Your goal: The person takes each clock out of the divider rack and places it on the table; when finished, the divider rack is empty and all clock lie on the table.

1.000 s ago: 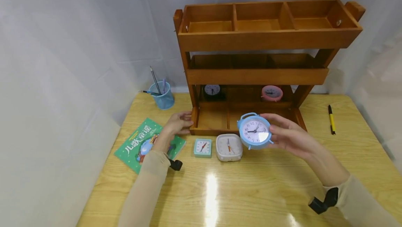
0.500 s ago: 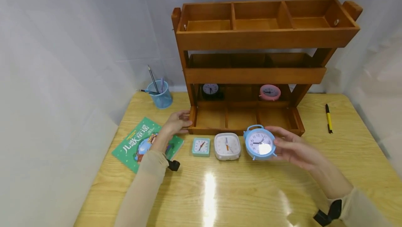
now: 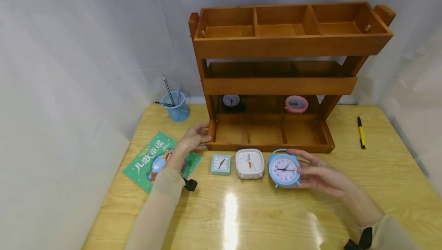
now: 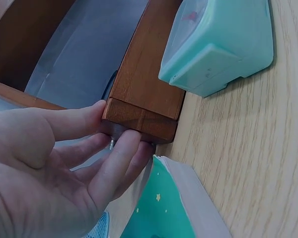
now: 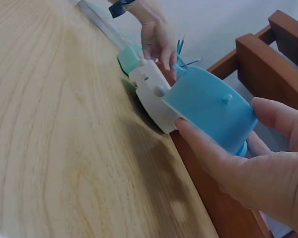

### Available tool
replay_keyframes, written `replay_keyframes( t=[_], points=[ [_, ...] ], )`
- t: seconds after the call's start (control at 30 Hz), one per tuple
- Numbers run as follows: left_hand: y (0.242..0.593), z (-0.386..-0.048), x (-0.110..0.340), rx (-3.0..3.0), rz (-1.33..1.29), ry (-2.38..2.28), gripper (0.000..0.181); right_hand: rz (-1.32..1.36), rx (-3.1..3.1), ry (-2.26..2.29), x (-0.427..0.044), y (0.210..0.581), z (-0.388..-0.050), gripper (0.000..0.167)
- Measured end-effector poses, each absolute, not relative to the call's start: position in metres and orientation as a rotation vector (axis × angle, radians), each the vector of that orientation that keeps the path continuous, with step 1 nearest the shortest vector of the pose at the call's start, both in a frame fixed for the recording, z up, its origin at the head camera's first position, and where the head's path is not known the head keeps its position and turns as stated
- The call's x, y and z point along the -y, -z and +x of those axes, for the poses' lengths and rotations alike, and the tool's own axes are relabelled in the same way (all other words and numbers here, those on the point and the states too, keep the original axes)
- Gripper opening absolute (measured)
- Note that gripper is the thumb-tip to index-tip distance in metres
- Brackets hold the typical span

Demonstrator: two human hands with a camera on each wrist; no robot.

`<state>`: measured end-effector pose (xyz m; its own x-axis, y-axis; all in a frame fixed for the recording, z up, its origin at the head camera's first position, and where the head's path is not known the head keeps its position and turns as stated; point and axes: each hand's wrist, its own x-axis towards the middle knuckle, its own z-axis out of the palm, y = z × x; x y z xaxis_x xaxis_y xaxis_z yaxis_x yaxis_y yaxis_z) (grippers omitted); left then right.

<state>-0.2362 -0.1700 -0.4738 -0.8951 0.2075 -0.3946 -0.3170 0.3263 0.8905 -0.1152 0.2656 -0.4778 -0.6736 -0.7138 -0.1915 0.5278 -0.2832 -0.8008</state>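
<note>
The right hand (image 3: 322, 175) grips a round blue alarm clock (image 3: 284, 170) by its side, beside the white clock (image 3: 249, 164); in the right wrist view fingers and thumb hold the blue casing (image 5: 213, 106). A small teal square clock (image 3: 221, 164) stands left of the white one. The left hand (image 3: 194, 138) holds the left front corner of the wooden shelf (image 3: 276, 85), its thumb and fingertips on the brown wood (image 4: 141, 116) in the left wrist view. Inside the shelf, low down, are a black clock (image 3: 231, 102) and a pink clock (image 3: 296, 104).
A green book (image 3: 160, 161) lies partly under the left forearm. Behind it stands a blue mesh cup (image 3: 178, 111) with pens and pencils. A yellow and black pen (image 3: 361, 133) lies on the table to the right of the shelf. Pale cloth hangs behind.
The right hand has brought the blue clock down from in front of the shelf's bottom tray to beside the white clock. The left hand stays on the shelf corner.
</note>
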Motion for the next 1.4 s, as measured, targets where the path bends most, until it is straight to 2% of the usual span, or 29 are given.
replay_keyframes(
  t=[0.93, 1.23, 1.4],
  points=[
    [0.470, -0.237, 0.167, -2.178, -0.065, -1.570, 0.064, -0.086, -1.306, 1.979, -0.260, 0.498, -0.113, 0.051],
    [0.473, -0.239, 0.171, -2.179, -0.040, -1.564, 0.064, -0.081, -1.684, 1.800, -0.258, 0.498, -0.111, 0.065],
    [0.477, -0.240, 0.171, -2.180, -0.041, -1.566, 0.064, -0.137, -1.797, 1.759, -0.256, 0.495, -0.112, 0.068]
  ],
)
